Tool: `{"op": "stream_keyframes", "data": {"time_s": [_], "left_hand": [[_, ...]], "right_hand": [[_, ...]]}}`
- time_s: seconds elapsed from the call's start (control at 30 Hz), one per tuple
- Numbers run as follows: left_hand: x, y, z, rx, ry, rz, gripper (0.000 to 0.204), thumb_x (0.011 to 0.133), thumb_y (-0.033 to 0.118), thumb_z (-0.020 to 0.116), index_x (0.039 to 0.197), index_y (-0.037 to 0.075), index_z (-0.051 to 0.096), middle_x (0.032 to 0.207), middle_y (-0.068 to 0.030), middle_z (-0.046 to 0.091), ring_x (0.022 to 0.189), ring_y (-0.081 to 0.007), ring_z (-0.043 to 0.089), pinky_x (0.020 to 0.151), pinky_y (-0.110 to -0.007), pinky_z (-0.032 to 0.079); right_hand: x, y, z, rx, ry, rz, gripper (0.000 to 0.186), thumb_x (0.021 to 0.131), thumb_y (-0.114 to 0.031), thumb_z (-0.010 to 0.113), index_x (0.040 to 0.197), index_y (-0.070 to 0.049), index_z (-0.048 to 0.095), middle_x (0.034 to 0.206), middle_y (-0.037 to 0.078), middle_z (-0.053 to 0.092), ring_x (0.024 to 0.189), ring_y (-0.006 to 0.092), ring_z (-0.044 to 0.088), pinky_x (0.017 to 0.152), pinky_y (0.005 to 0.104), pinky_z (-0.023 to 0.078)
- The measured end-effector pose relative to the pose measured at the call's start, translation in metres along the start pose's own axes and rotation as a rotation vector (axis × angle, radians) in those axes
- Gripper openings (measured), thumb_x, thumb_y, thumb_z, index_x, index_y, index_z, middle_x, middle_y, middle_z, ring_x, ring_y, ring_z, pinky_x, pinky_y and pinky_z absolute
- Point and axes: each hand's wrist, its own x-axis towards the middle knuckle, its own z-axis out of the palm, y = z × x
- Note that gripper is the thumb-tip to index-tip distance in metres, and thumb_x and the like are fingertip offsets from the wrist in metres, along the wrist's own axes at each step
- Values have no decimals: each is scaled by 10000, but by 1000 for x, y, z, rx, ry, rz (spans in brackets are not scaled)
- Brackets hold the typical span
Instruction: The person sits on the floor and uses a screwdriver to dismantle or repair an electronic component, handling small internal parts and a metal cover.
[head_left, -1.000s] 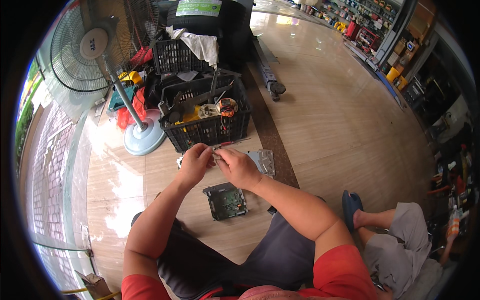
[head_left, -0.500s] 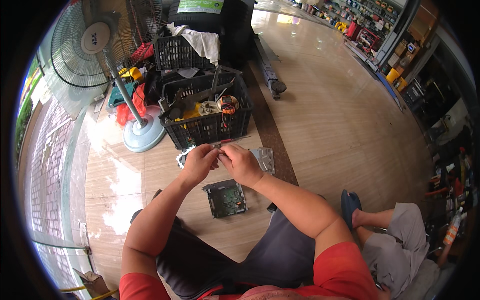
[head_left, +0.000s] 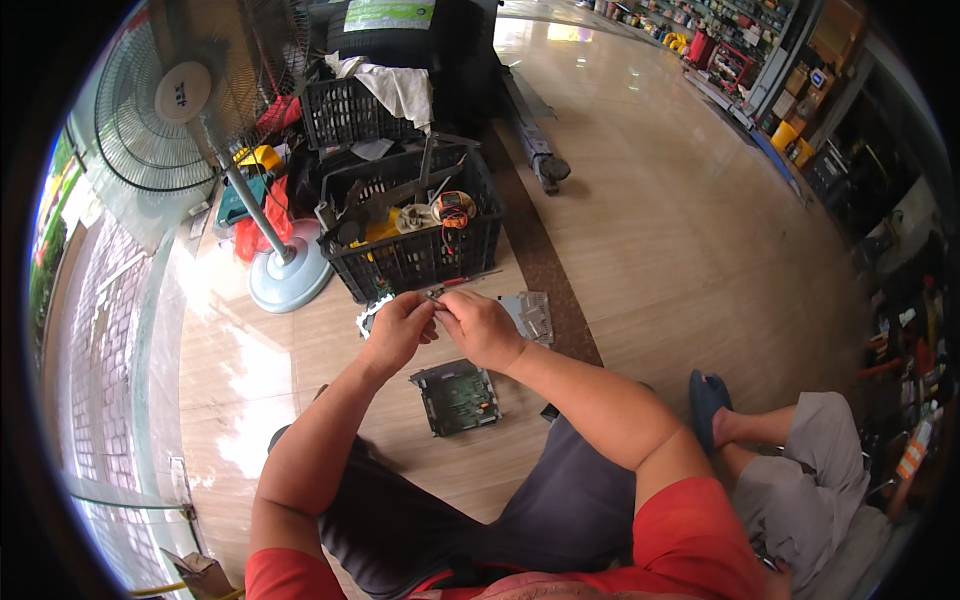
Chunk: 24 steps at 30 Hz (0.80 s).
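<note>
While the person sits on a wooden floor, seen from above by a head camera, both hands meet in front of the body.

Left hand: the left hand (head_left: 397, 333) is curled, its fingertips pinched on a small thin part (head_left: 436, 294) held between both hands.
Right hand: the right hand (head_left: 480, 328) is also closed, its fingertips pinching the same part from the other side.
Small part: it looks like a slim metal piece or tool tip, too small to tell apart; it is held in the air above the floor, just in front of the black crate (head_left: 412, 245).
Circuit board: 1 green circuit board (head_left: 456, 398) in a dark frame lies flat on the floor below the hands, near the knees.
Metal cover: 1 grey plate (head_left: 529, 316) lies on the floor beside the right hand.
Crate: it holds tools and a meter with orange trim.
Fan: 1 standing fan (head_left: 195, 100) is to the left.
Step in hand: likely fitting or adjusting the small part with the fingertips.
Next move: probably calls for a steady, fine grip before bringing it down to the board.
</note>
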Motion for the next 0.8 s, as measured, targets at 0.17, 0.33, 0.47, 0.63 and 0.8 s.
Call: {"op": "stream_keyframes", "data": {"time_s": [0.17,0.33,0.47,0.63,0.8], "left_hand": [[-2,-3,-3,-15,-44,4,231,1011,209,465,941,9,556,763,-43,595,658,-120,579,621,-264,506],[-2,1,2,-6,-61,1,226,1013,206,459,970,7,558,774,-45,594,669,-123,583,628,-266,511],[-3,3,3,-97,-56,-25,179,998,142,453,971,7,566,744,-44,601,654,-126,611,596,-245,496],[-5,3,2,-187,-78,-43,196,1005,174,461,950,17,564,740,-44,602,648,-130,613,592,-248,500],[-5,4,2,-186,-70,-31,213,1009,196,462,924,22,552,741,-50,606,652,-133,618,598,-249,506]], "right_hand": [[2,-4,0,3,-18,31,97,873,-87,607,880,-7,552,822,174,614,766,381,610,641,434,483],[0,3,-3,11,-11,42,111,893,-126,571,875,-26,528,825,183,618,778,396,608,651,467,485],[0,5,-1,9,-5,29,122,898,-139,567,879,-28,521,818,187,614,780,402,604,649,477,478],[0,4,-2,13,-4,41,129,906,-149,559,879,-29,520,818,185,613,782,401,603,650,477,478],[1,3,-2,14,5,32,129,913,-153,551,882,-31,524,823,184,615,782,397,604,651,474,479]]}}
